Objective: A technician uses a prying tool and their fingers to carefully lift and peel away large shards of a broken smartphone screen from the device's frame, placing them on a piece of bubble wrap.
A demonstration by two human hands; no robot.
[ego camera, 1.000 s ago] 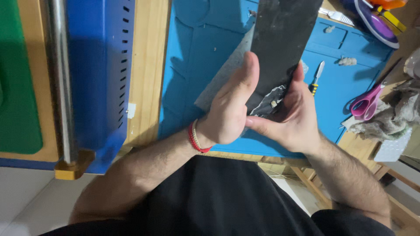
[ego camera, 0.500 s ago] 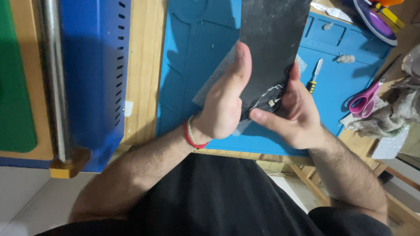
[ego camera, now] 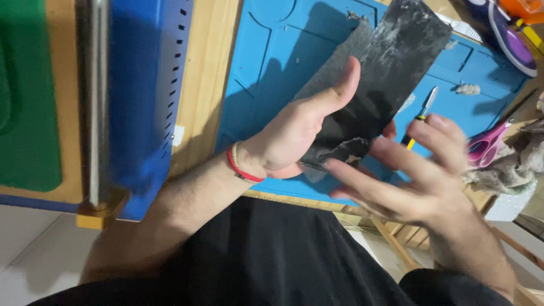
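The left hand (ego camera: 294,133) grips a dark flat panel (ego camera: 391,73) from below, thumb pressed on its face. The panel's long axis runs up and away over the blue mat (ego camera: 266,62). The right hand (ego camera: 419,175), fingers spread and holding nothing, hovers at the panel's near ragged end.

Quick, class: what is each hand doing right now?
Left hand: closed, gripping the black panel.
Right hand: open, fingers spread, touching the panel's lower edge.

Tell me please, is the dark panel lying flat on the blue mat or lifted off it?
Lifted: the left hand holds the dark panel tilted above the blue mat.
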